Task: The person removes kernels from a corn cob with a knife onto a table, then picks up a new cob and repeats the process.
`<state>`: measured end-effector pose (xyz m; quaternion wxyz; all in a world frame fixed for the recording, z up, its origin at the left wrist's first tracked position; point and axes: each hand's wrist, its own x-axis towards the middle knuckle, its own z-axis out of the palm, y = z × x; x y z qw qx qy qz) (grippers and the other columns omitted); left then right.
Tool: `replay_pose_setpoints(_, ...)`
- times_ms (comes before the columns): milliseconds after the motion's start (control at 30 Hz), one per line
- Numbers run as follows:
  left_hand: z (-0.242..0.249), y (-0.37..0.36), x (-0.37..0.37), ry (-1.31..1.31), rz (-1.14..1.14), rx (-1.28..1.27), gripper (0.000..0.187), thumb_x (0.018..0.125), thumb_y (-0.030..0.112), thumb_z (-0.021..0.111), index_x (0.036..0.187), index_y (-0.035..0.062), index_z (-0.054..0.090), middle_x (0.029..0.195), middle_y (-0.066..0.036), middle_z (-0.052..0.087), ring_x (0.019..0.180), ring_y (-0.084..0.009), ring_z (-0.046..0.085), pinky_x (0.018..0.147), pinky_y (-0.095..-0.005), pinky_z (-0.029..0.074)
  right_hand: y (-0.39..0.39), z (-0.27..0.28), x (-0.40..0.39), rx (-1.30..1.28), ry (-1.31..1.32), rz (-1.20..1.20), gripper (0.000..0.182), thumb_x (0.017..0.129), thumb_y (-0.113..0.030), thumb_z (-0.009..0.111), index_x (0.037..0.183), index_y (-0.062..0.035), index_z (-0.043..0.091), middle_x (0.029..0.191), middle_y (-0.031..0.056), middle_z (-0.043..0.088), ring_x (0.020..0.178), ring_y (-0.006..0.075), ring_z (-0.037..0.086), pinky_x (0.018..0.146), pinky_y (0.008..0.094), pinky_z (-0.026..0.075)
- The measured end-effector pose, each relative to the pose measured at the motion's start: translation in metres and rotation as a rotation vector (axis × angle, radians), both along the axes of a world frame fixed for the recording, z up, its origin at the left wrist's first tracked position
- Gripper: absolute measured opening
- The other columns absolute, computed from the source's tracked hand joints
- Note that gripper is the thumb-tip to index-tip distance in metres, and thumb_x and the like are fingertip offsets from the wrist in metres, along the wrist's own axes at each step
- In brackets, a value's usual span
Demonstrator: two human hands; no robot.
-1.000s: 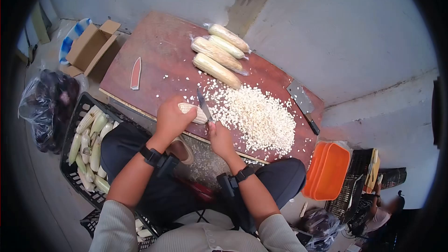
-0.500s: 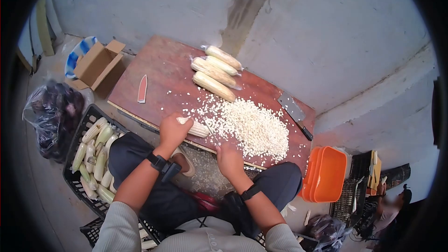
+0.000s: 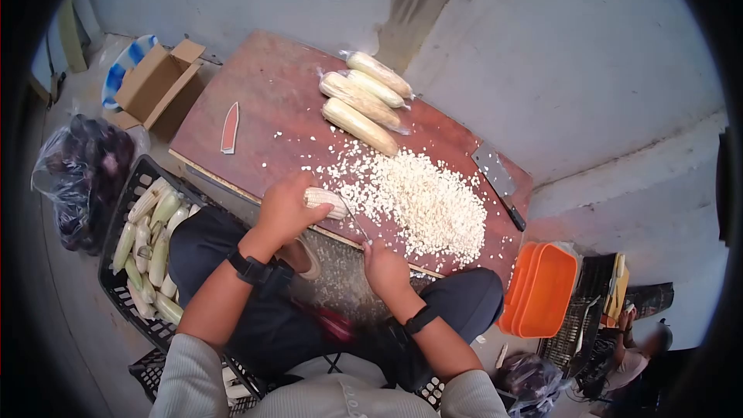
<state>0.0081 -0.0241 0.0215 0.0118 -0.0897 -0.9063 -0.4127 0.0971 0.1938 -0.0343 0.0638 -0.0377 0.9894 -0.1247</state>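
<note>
My left hand (image 3: pixel 283 207) is closed around a white corn cob (image 3: pixel 326 203) at the table's near edge. In my closed right hand (image 3: pixel 387 269) is a knife whose thin blade (image 3: pixel 356 223) points up and left, touching or very near the cob's right end; its handle is hidden in the fist. Just beyond lies a wide heap of loose white kernels (image 3: pixel 437 213) on the red-brown table (image 3: pixel 271 77). Several pale corn ears (image 3: pixel 360 126), some wrapped in clear plastic, lie side by side behind the heap.
A cleaver (image 3: pixel 495 174) rests at the table's right, and a flat red pointed piece (image 3: pixel 230 130) at its left. A black crate (image 3: pixel 116 275) of corn ears stands left of my leg. Stacked orange tubs (image 3: pixel 549 290) are at right. Another person (image 3: pixel 631 360) sits farther right.
My left hand has shifted along the cob toward its right end, so less of it shows. The knife stays by that end. The whole view has tilted slightly.
</note>
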Motion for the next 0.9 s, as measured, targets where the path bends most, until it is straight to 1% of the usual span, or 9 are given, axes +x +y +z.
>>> replay_pose_setpoints(200, 0.002, 0.0, -0.01, -0.049, 0.004, -0.031, 0.035, 0.063, 0.026, 0.076, 0.08, 0.0025, 0.058, 0.081, -0.017, 0.059, 0.077, -0.0364, 0.058, 0.068, -0.043, 0.046, -0.004, -0.002, -0.016, -0.011, 0.002, 0.019, 0.031, 0.095, -0.031, 0.048, 0.085, -0.002, 0.051, 0.057, 0.018, 0.06, 0.05, 0.0361, 0.061, 0.046, 0.0448, 0.049)
replay_pose_setpoints(300, -0.005, -0.003, -0.019, -0.084, -0.001, 0.067, 0.034, 0.063, 0.025, 0.077, 0.078, 0.0021, 0.057, 0.08, -0.017, 0.058, 0.075, -0.0366, 0.058, 0.067, -0.0428, 0.046, -0.005, -0.012, -0.023, -0.049, -0.024, 0.011, 0.032, 0.095, -0.032, 0.047, 0.086, -0.0013, 0.052, 0.058, 0.0181, 0.061, 0.053, 0.0363, 0.062, 0.047, 0.0446, 0.049)
replay_pose_setpoints(400, 0.001, 0.001, -0.021, -0.042, -0.055, -0.014, 0.033, 0.062, 0.023, 0.077, 0.079, 0.0017, 0.058, 0.078, -0.017, 0.058, 0.074, -0.036, 0.058, 0.066, -0.0422, 0.046, -0.013, -0.017, -0.031, -0.166, 0.007, -0.011, 0.033, 0.096, -0.032, 0.046, 0.085, -0.0015, 0.052, 0.061, 0.0188, 0.062, 0.055, 0.0368, 0.062, 0.049, 0.0457, 0.049)
replay_pose_setpoints(500, 0.006, 0.008, -0.015, -0.037, -0.035, 0.008, 0.033, 0.062, 0.022, 0.078, 0.078, 0.0007, 0.058, 0.077, -0.017, 0.058, 0.074, -0.0356, 0.058, 0.065, -0.0416, 0.046, -0.03, -0.007, -0.052, -0.115, -0.071, -0.026, 0.032, 0.096, -0.031, 0.045, 0.086, -0.0016, 0.051, 0.066, 0.0178, 0.063, 0.059, 0.0345, 0.064, 0.054, 0.0441, 0.051)
replay_pose_setpoints(700, -0.002, 0.003, -0.011, -0.037, -0.006, 0.075, 0.032, 0.065, 0.021, 0.078, 0.078, -0.0008, 0.058, 0.078, -0.016, 0.06, 0.074, -0.0324, 0.06, 0.066, -0.0387, 0.047, -0.028, -0.028, -0.054, -0.37, -0.046, -0.13, 0.038, 0.097, -0.033, 0.042, 0.087, 0.0018, 0.053, 0.067, 0.0222, 0.061, 0.061, 0.0404, 0.062, 0.058, 0.0493, 0.049)
replay_pose_setpoints(767, -0.005, 0.004, -0.009, -0.012, -0.001, 0.073, 0.03, 0.066, 0.018, 0.079, 0.079, 0.0001, 0.058, 0.077, -0.013, 0.059, 0.073, -0.0244, 0.059, 0.065, -0.0352, 0.047, -0.028, -0.04, -0.054, -0.443, -0.003, -0.161, 0.04, 0.097, -0.035, 0.042, 0.085, 0.0012, 0.055, 0.067, 0.0229, 0.061, 0.059, 0.0388, 0.062, 0.057, 0.0482, 0.049)
replay_pose_setpoints(800, -0.008, 0.003, -0.007, 0.002, 0.003, 0.072, 0.03, 0.067, 0.017, 0.079, 0.08, 0.0005, 0.058, 0.076, -0.011, 0.059, 0.072, -0.0204, 0.059, 0.065, -0.0334, 0.047, -0.028, -0.039, -0.054, -0.594, -0.128, -0.233, 0.042, 0.097, -0.037, 0.042, 0.085, 0.001, 0.056, 0.067, 0.0233, 0.061, 0.059, 0.0375, 0.063, 0.057, 0.0476, 0.05)
replay_pose_setpoints(867, -0.021, -0.002, -0.002, -0.018, 0.034, 0.092, 0.029, 0.067, 0.019, 0.078, 0.081, 0.0007, 0.061, 0.079, -0.015, 0.061, 0.074, -0.0278, 0.061, 0.068, -0.0366, 0.048, -0.027, -0.035, -0.058, -0.907, -0.38, -0.356, 0.047, 0.097, -0.041, 0.041, 0.085, 0.0006, 0.058, 0.068, 0.0241, 0.061, 0.059, 0.035, 0.064, 0.057, 0.0465, 0.05)
replay_pose_setpoints(900, -0.019, -0.005, 0.0, -0.025, 0.047, 0.097, 0.029, 0.067, 0.02, 0.078, 0.081, 0.0008, 0.062, 0.081, -0.017, 0.062, 0.074, -0.0315, 0.061, 0.07, -0.0382, 0.048, -0.027, -0.032, -0.06, -0.945, -0.421, -0.395, 0.048, 0.097, -0.044, 0.042, 0.09, 0.0007, 0.059, 0.07, 0.0231, 0.063, 0.062, 0.0341, 0.065, 0.059, 0.0483, 0.051)
